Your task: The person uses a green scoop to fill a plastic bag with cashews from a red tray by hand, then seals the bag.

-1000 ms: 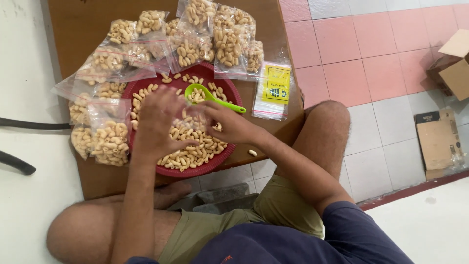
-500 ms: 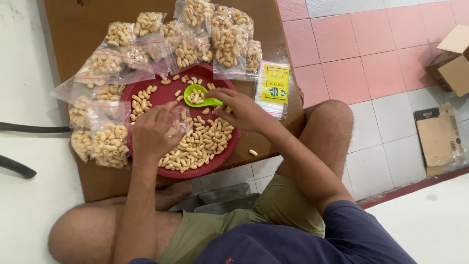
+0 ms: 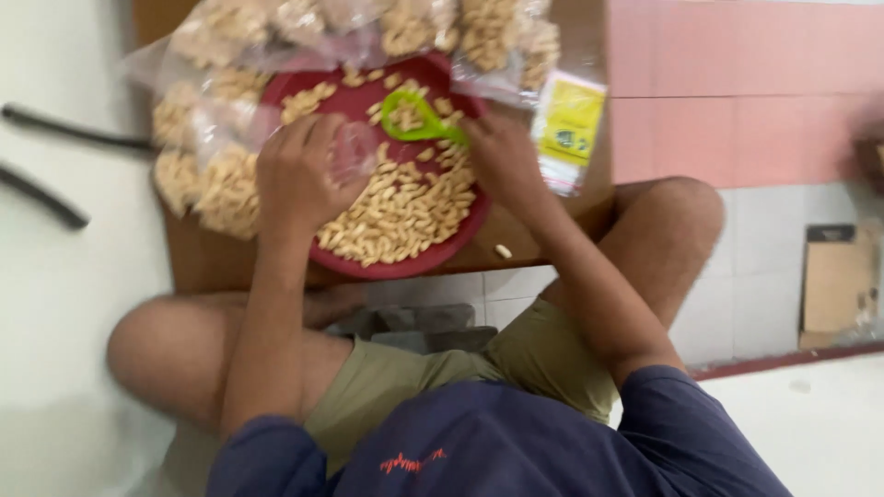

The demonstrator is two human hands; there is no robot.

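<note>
Near the top middle of the frame sits a round red tray (image 3: 460, 235) full of pale nuts (image 3: 405, 212), on a brown worktop (image 3: 198, 262). Compared with half a second ago, everything looks bigger and sits higher in the frame, and the picture is more blurry. The filled bags are now cut off by the top edge. The green scoop (image 3: 419, 118) has stayed over the top part of the tray, with a few nuts in its bowl.

The right hand (image 3: 502, 156) is at the right side of the tray, its fingers closed on the scoop's handle. Its arm comes up from the lower right, past the bent knee. The left hand (image 3: 299, 175) is over the left side of the tray, palm down, fingers curled around a small clear bag (image 3: 354, 152). The bag's mouth is just beside the scoop. Its arm runs straight up from the bottom of the frame.

Clear bags of nuts (image 3: 221, 184) lie in a heap at the upper left. A yellow packet (image 3: 569, 129) lies just right of the tray. One loose nut (image 3: 503, 250) lies on the worktop below the tray.
</note>
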